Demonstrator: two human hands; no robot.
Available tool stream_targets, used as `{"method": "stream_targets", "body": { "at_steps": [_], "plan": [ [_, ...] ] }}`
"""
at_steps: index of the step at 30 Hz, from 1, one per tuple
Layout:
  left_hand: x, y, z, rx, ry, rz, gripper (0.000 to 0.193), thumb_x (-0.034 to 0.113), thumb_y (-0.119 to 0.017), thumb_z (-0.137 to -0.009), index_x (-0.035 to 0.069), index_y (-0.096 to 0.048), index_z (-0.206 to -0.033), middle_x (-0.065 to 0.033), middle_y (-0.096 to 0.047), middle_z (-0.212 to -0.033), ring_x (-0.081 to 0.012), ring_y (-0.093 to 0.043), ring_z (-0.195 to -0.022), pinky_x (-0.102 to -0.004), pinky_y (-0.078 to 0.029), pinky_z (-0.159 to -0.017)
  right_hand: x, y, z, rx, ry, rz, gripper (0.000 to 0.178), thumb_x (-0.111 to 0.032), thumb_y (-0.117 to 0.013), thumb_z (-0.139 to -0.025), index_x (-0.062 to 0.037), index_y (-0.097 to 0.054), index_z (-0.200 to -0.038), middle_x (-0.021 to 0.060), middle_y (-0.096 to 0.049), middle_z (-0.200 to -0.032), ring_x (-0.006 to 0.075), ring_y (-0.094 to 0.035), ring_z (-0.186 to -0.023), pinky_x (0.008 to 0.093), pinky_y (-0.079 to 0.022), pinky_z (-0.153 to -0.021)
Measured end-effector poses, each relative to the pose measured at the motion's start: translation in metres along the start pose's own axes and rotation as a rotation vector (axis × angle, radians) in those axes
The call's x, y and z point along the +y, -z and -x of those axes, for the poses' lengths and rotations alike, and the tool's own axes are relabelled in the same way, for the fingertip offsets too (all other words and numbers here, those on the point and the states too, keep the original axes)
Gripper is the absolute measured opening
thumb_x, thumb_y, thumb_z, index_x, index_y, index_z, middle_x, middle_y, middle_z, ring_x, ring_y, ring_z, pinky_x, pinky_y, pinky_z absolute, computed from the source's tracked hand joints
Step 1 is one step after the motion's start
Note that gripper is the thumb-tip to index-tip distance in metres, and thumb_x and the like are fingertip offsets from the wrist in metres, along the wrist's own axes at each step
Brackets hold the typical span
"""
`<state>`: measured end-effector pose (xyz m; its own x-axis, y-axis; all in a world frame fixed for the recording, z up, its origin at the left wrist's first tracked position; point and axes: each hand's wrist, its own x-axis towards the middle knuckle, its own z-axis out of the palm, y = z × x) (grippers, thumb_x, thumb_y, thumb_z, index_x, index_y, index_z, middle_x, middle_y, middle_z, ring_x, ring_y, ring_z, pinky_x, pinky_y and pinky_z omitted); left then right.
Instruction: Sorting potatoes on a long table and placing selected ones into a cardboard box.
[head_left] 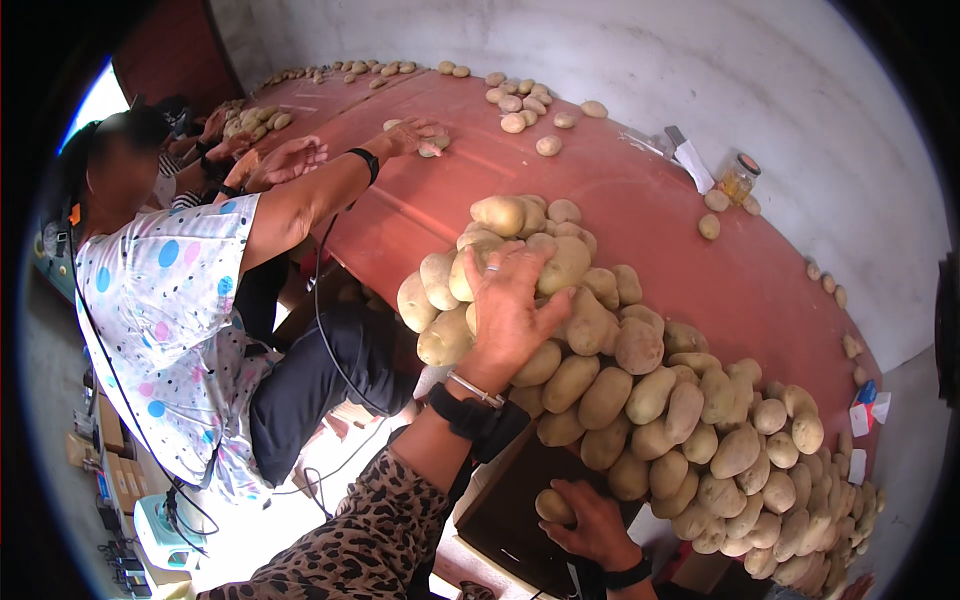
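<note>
Pale wall (pixel 620 60); red counter (pixel 720 280) beneath. Potato heap (pixel 650 395), large, lay along the near edge: much evidently left to handle. Loose potatoes (pixel 513 103) sat by the wall; whether finished with, unclear. Right hand (pixel 600 528): grip was clamped on a single potato (pixel 554 507). Left hand (pixel 508 300): fingers lay spread over the heap; whether clamped, could not be told. Heap's underside was hidden.
</note>
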<state>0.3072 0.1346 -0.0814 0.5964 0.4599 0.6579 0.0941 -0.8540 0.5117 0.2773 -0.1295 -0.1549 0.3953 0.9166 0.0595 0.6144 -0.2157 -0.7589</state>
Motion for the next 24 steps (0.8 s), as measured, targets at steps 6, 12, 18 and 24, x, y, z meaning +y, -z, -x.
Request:
{"method": "stream_targets", "body": {
  "at_steps": [6, 12, 18, 24],
  "plan": [
    [-0.015, -0.002, -0.008, 0.143, 0.096, -0.251, 0.048, 0.020, -0.070, -0.069, 0.010, -0.056, -0.114, -0.0117, -0.059, -0.113, -0.0326, -0.045, -0.116, -0.0576, -0.014, -0.102, 0.006, 0.002, -0.001, 0.001, 0.009, -0.021, 0.054, -0.025, -0.071, -0.069, -0.0092, -0.050, -0.117, 0.0132, -0.056, -0.094, 0.0340, -0.060, -0.077, 0.0407, -0.051, -0.064],
    [-0.014, 0.000, -0.009, 0.062, 0.150, -0.283, 0.043, 0.022, -0.067, -0.072, 0.009, -0.058, -0.112, -0.0124, -0.056, -0.117, -0.0352, -0.040, -0.120, -0.0593, -0.015, -0.101, 0.009, 0.003, 0.000, -0.034, -0.016, -0.022, 0.054, -0.025, -0.071, -0.070, -0.0087, -0.050, -0.117, 0.0133, -0.055, -0.096, 0.0337, -0.059, -0.080, 0.0403, -0.050, -0.066],
    [-0.013, 0.001, -0.009, 0.143, 0.095, -0.225, 0.034, 0.020, -0.066, -0.073, 0.007, -0.059, -0.104, -0.0114, -0.056, -0.115, -0.0352, -0.040, -0.120, -0.0588, -0.015, -0.101, 0.003, 0.004, -0.001, -0.073, -0.017, -0.008, 0.054, -0.026, -0.070, -0.070, -0.0094, -0.050, -0.117, 0.0132, -0.055, -0.096, 0.0338, -0.059, -0.079, 0.0403, -0.050, -0.065],
    [-0.010, 0.005, -0.005, 0.175, 0.027, -0.110, 0.025, 0.016, -0.065, -0.075, 0.006, -0.060, -0.097, -0.0113, -0.058, -0.108, -0.0353, -0.044, -0.116, -0.0541, -0.021, -0.101, -0.003, 0.003, 0.000, -0.093, -0.018, 0.007, 0.054, -0.026, -0.070, -0.070, -0.0093, -0.050, -0.117, 0.0135, -0.054, -0.094, 0.0343, -0.058, -0.077, 0.0415, -0.049, -0.063]
  ]
}}
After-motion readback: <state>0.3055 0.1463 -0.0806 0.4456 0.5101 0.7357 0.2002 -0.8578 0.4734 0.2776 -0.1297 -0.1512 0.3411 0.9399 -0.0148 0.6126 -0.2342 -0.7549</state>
